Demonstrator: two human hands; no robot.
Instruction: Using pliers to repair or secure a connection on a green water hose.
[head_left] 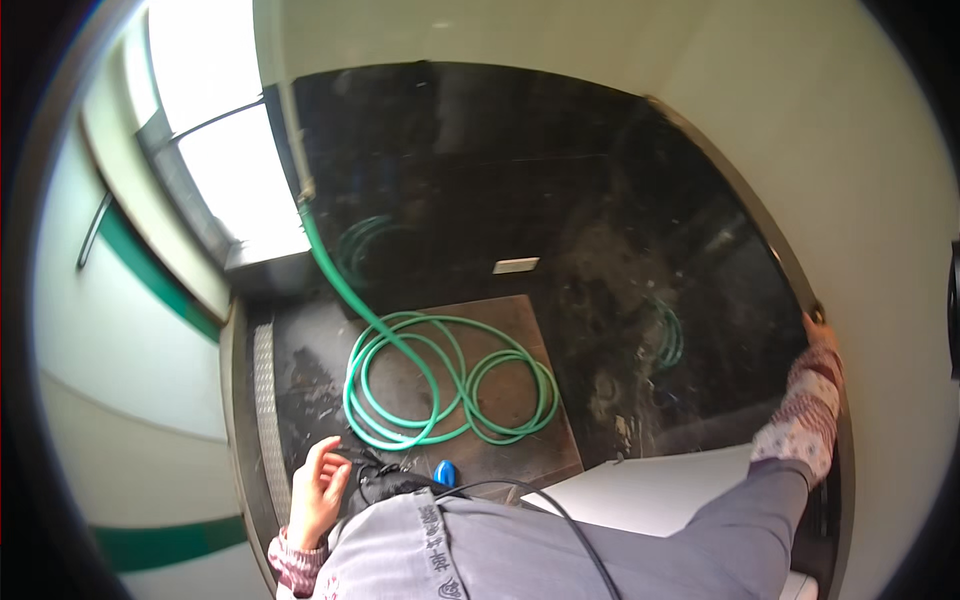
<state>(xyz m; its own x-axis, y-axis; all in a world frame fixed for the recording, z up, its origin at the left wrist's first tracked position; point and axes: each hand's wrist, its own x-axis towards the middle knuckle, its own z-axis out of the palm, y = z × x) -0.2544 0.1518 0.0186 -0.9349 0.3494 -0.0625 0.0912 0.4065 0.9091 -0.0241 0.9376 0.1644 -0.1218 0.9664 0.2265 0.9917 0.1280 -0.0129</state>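
Fingers curl loosely on the left hand [318, 492], low in front of the body, nothing seen in them; green hose [345, 288] drops beyond it from a pale pipe [297, 130] and lies in overlapping coils on a brown board [530, 455]; far out to the right, the right hand [820, 334] meets a small fitting [817, 312] at the edge of the dark wall [480, 190], though I cannot tell whether it grips or only touches; handling that fitting well, I judge, calls for a square stance, a slow, steady wrist and the left hand free for balance; as for edges, a pale door [140, 330] bounds the left, with a ridged metal strip [265, 380] beyond it; the dark floor [305, 360] between strip and coils seems easier footing than the loops, which could catch a foot; a white panel [640, 490] crowds the room under the right arm, its corner worth minding.
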